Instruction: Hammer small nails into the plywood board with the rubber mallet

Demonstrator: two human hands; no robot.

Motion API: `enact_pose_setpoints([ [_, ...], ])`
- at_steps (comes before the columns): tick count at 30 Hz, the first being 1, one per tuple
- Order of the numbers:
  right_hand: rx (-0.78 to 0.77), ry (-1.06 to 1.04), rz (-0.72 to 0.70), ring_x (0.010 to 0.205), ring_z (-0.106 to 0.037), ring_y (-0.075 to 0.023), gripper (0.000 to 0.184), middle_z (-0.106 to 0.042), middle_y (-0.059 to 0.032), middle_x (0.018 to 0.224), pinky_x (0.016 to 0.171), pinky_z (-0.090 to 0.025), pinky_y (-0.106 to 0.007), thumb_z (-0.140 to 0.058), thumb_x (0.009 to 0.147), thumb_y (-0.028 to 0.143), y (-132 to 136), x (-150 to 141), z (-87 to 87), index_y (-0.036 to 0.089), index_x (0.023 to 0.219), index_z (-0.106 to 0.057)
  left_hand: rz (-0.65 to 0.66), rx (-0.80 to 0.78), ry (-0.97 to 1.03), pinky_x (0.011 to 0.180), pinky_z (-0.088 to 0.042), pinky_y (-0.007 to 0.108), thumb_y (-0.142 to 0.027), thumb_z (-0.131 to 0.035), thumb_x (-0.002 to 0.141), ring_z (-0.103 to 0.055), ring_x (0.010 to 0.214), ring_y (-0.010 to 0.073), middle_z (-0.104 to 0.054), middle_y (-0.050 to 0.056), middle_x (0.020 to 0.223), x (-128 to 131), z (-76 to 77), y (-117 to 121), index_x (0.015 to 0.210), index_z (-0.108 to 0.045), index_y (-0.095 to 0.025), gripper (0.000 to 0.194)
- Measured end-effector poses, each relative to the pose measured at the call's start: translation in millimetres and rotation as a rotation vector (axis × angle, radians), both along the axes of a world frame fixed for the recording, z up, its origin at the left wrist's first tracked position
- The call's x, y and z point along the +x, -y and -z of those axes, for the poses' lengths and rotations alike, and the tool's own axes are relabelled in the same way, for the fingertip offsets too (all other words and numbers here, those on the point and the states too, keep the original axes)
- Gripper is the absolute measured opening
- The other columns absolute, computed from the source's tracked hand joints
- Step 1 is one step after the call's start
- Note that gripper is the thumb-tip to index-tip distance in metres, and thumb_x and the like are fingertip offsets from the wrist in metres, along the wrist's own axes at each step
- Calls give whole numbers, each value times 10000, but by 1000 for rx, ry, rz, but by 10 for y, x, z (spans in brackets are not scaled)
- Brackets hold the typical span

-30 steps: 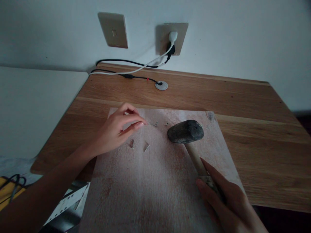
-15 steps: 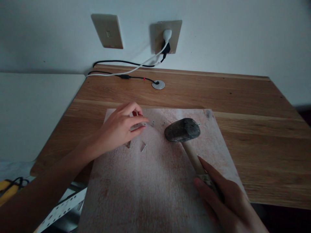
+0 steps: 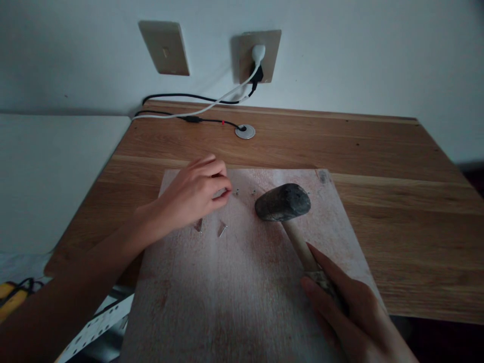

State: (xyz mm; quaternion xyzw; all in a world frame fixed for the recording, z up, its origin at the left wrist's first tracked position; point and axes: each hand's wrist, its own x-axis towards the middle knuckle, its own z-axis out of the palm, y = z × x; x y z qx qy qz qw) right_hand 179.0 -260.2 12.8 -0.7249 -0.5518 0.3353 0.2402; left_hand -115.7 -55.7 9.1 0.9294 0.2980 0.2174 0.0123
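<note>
My right hand (image 3: 350,307) is wrapped around the pale handle of a mallet (image 3: 283,202). Its thick dark head hangs over the board (image 3: 227,287), which has a worn pinkish-grey face. At the board's far left, my left hand (image 3: 198,189) has its thumb and forefinger pinched together; whatever lies between the tips is hidden. Just right of those fingertips a small metal nail (image 3: 237,191) stands in the board, and another small nail (image 3: 253,192) is farther right. Two loose nails, one nearer (image 3: 222,230) and one darker (image 3: 199,225), lie below my left hand.
The board rests on a wooden desk (image 3: 397,212). Behind it, white and black cables run from a wall socket (image 3: 260,55) past a round cable grommet (image 3: 245,131). A white panel (image 3: 60,176) borders the left side, with a perforated white strip (image 3: 96,325) lower down.
The thumb and forefinger of my left hand have closed from a spread position into a pinch, close to the row of small nails. The mallet stays in almost the same place.
</note>
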Motion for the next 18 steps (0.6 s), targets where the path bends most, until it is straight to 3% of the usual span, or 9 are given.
enact_pose_setpoints([
  [5,8,-8,-3,421,-614,-177,664,-586,47,527,449,-561,-286,-639,1006,682,14,-4,26,203,1445,-780,-10,-56,-30,816,-504,335,-215,-716,994,-577,882,188,-650,32,922,-29,-45,-2,904,-780,-177,116],
  [11,-14,0,4,462,-636,-192,705,-649,15,600,425,-553,-286,-670,988,689,95,60,137,205,1497,-736,13,-58,-75,850,-493,356,-176,-701,987,-558,855,188,-647,22,873,35,13,-4,869,-784,-195,146],
  [18,12,20,16,456,-636,-191,704,-661,4,604,458,-590,-297,-668,982,709,68,41,78,217,1475,-766,-8,-54,-84,870,-484,369,-198,-718,971,-574,891,201,-660,27,895,21,-46,25,901,-787,-206,98],
])
